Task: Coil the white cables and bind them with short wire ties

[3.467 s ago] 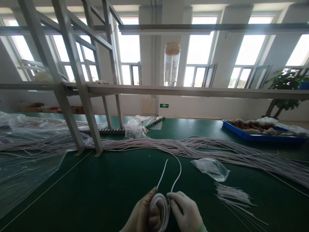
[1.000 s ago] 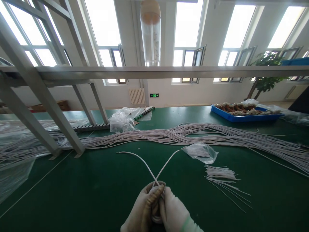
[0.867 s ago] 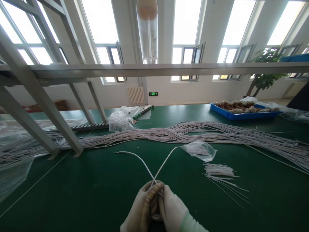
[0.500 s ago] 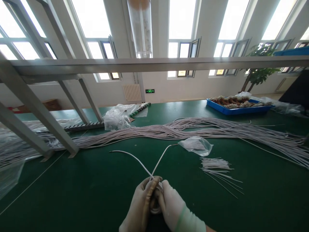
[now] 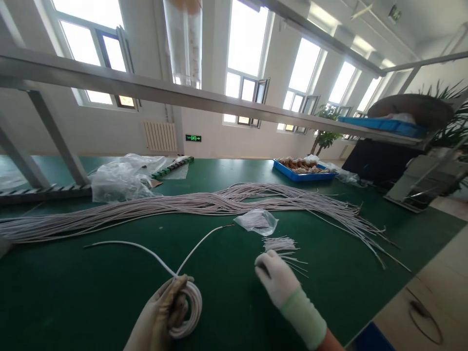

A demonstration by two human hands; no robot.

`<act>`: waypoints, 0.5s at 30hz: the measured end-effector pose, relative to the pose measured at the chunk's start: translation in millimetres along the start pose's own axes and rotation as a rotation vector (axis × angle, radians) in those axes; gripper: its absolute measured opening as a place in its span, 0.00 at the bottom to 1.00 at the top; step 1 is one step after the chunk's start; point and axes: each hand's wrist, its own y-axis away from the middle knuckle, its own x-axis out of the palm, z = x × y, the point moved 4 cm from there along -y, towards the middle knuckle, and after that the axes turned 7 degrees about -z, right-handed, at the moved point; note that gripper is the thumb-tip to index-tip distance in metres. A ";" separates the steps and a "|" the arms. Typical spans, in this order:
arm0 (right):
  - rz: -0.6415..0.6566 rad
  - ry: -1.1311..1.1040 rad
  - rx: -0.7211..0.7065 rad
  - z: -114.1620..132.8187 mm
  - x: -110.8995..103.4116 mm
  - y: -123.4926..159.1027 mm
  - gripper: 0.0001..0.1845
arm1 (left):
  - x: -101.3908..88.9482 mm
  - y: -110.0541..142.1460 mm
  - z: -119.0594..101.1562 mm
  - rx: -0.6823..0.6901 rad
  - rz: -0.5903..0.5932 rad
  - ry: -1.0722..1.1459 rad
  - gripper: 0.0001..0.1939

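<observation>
My gloved left hand (image 5: 161, 317) is closed round a small coil of white cable (image 5: 190, 307) low in the view. Two loose cable ends cross above the coil and trail away over the green table (image 5: 91, 287). My gloved right hand (image 5: 275, 279) is off the coil and hovers just short of a small pile of thin white ties (image 5: 281, 246). Its fingers are bent downward and I see nothing in them. A small clear plastic bag (image 5: 256, 220) lies just beyond the ties.
A long thick bundle of white cables (image 5: 183, 202) runs across the table. Crumpled clear plastic (image 5: 120, 181) lies at the back left, a blue tray (image 5: 302, 171) with parts at the back right. A grey frame rail (image 5: 146, 87) crosses overhead. The table's edge drops off at the right.
My right hand has let go of the coil and moved right toward the pile of ties. The left hand keeps the coil. The view has swung to the right.
</observation>
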 end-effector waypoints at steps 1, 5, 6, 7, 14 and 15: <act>-0.010 0.064 0.044 -19.4 -8.8 -4.3 0.10 | -1.3 -2.7 3.9 0.010 0.001 0.000 0.22; 0.035 0.253 0.172 -75.3 -24.5 -17.7 0.08 | 0.2 -4.3 11.3 0.072 0.009 -0.006 0.24; 0.052 0.273 0.187 -82.0 -24.8 -20.3 0.09 | 0.8 -3.5 11.9 0.074 0.010 -0.009 0.24; 0.070 0.283 0.197 -86.3 -24.5 -22.8 0.10 | 1.0 -2.8 12.0 0.072 0.010 -0.009 0.24; 0.144 0.170 0.136 -73.5 -24.8 -27.5 0.09 | -1.8 -0.7 6.9 0.073 -0.009 0.040 0.30; 0.140 0.130 0.103 -66.6 -23.1 -25.3 0.09 | -0.8 1.2 4.7 0.087 -0.011 0.055 0.32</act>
